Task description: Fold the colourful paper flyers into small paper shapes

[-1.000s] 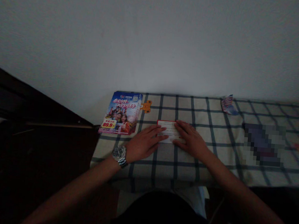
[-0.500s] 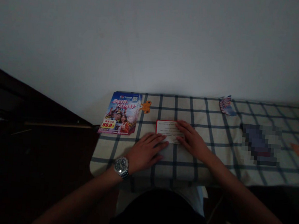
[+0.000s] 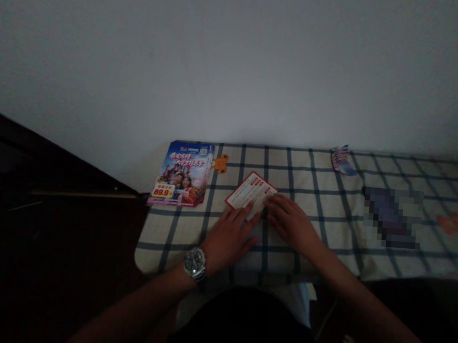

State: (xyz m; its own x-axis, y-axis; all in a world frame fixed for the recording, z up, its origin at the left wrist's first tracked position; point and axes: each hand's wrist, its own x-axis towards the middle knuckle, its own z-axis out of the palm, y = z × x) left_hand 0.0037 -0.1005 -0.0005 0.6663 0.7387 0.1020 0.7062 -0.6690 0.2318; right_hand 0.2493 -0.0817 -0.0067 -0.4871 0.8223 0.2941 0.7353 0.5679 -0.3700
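Observation:
A white card with a red border [image 3: 248,192] lies turned at an angle on the checked tablecloth [image 3: 315,178]. My left hand [image 3: 229,237], with a metal watch on its wrist, lies flat with its fingertips on the card's near edge. My right hand [image 3: 290,222] rests just to the right, fingers stretched out and touching the card's right corner. Both hands lie flat on the cloth and hold nothing.
A stack of colourful flyers [image 3: 180,173] lies at the table's left end, with an orange shape [image 3: 219,163] beside it. A small folded leaflet [image 3: 341,160] sits at the back by the wall. Dark wooden furniture [image 3: 46,178] stands to the left.
The card has been turned from square-on to a slanted position and shows its red-printed face. Both hands have slid a little toward me.

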